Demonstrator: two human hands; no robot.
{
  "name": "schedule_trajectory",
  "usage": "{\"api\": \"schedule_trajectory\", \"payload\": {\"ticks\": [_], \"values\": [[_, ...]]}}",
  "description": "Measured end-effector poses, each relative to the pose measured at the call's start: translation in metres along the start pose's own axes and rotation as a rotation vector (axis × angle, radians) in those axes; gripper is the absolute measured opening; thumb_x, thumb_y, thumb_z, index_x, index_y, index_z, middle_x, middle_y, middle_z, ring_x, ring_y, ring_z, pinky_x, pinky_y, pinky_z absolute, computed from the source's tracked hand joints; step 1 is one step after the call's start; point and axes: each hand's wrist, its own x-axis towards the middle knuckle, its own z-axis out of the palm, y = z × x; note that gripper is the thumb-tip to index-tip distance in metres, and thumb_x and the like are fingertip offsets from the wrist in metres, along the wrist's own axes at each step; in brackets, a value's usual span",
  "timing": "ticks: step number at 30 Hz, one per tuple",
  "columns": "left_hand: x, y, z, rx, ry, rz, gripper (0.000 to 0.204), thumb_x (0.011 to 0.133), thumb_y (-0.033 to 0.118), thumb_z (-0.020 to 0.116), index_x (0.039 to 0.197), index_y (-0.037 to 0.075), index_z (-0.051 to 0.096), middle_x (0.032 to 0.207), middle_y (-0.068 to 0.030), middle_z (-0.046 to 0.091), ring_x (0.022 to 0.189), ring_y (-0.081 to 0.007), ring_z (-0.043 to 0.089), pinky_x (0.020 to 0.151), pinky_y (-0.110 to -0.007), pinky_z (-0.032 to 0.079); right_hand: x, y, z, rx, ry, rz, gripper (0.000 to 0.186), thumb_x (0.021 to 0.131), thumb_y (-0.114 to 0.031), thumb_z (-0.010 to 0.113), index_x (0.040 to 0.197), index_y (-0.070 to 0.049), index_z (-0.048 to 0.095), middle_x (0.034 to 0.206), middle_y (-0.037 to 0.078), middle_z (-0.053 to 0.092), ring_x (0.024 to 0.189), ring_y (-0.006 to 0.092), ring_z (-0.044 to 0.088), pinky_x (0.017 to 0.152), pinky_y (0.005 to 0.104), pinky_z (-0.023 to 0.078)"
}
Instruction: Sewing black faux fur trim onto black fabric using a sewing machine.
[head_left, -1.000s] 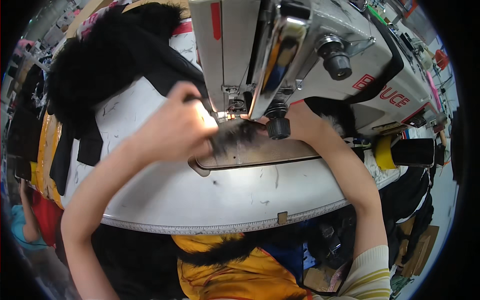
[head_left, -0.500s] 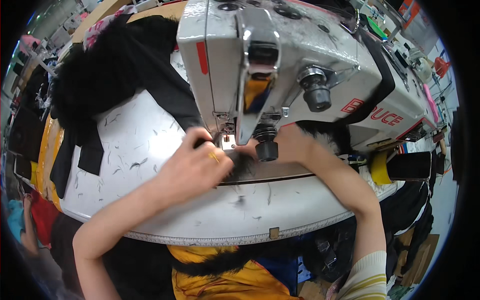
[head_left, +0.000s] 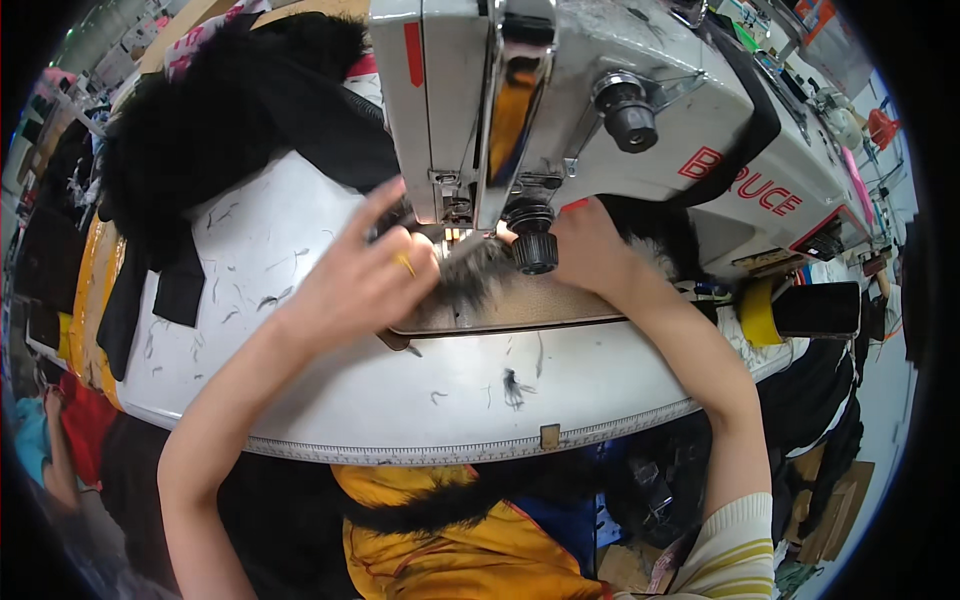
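A white sewing machine [head_left: 670, 110] stands over a small metal bed plate [head_left: 500, 315]. My left hand [head_left: 375, 280], with a yellow band on one finger, is curled round black fur fabric [head_left: 465, 280] just left of the lit needle area [head_left: 460, 238]. My right hand [head_left: 595, 250] rests behind and right of the black knob [head_left: 534, 240], its fingertips mostly hidden there at the fabric. A dark tuft of fur [head_left: 513, 390] lies on the white table [head_left: 300, 400] in front of the plate, among scattered strands.
A big pile of black fur and cloth [head_left: 190, 150] covers the back left. A yellow and black holder [head_left: 790, 312] sits at the right. Orange cloth [head_left: 450, 540] hangs below the ruled edge. Another person's arm [head_left: 55, 455] shows at far left.
The view has shifted down and back up. My left hand has stayed at the needle area with small movements, the fur under it shifting. A larger tuft now lies on the table's front.
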Motion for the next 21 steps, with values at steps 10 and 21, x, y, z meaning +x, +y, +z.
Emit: {"api": "schedule_trajectory", "payload": {"ticks": [10, 21], "values": [[-0.027, -0.015, 0.02, -0.073, -0.077, -0.084, 0.02, 0.072, 0.008, 0.064, 0.091, 0.011, 0.07, 0.079, 0.004, 0.057, 0.082, -0.0091, 0.058, 0.118, -0.059, 0.019, 0.001, 0.003, 0.024, 0.145, 0.175, -0.224, 0.014, 0.079, -0.028, 0.065, 0.077, -0.014, 0.066, 0.073, 0.001, 0.062, 0.068, 0.0175, 0.063, 0.057, 0.0299, 0.049], [-0.016, -0.018, 0.018, -0.185, 0.081, -0.157, 0.012, 0.074, 0.009, 0.066, 0.086, 0.012, 0.067, 0.085, 0.0058, 0.063, 0.092, -0.0087, 0.061, 0.108, -0.05, 0.035, 0.002, 0.01, 0.016, 0.025, 0.259, -0.314, 0.005, 0.065, -0.019, 0.062, 0.069, -0.018, 0.06, 0.073, -0.004, 0.054, 0.065, 0.0117, 0.06, 0.064, 0.0286, 0.051]]}}
